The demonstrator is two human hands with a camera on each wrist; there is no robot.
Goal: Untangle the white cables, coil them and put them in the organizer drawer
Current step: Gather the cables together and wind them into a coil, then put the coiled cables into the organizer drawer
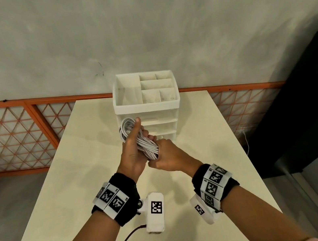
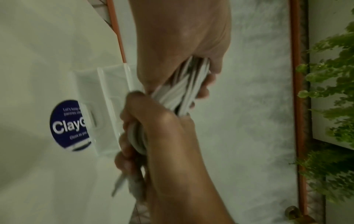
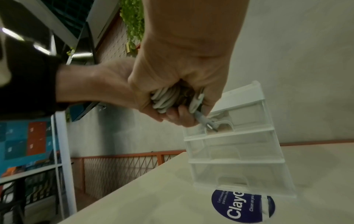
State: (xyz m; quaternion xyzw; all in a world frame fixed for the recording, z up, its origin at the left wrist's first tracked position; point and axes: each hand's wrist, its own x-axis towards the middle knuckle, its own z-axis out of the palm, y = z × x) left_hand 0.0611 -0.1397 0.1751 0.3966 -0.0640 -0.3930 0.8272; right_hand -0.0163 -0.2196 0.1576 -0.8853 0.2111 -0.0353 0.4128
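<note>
A round dark-blue sticker (image 3: 242,204) on the table (image 3: 153,197) reads "Clay", cut off by the clear organizer (image 3: 237,151). Its smaller lines are too blurred to read whole.

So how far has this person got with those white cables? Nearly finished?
Coiling looks mostly done: the white cable bundle is gathered into loops, held above the table. In hand: the left hand grips its upper part, while the right hand grips the lower end, where a plug pokes out. Left: the clear drawers of the organizer all look closed, so one must be opened and the bundle stowed.
</note>
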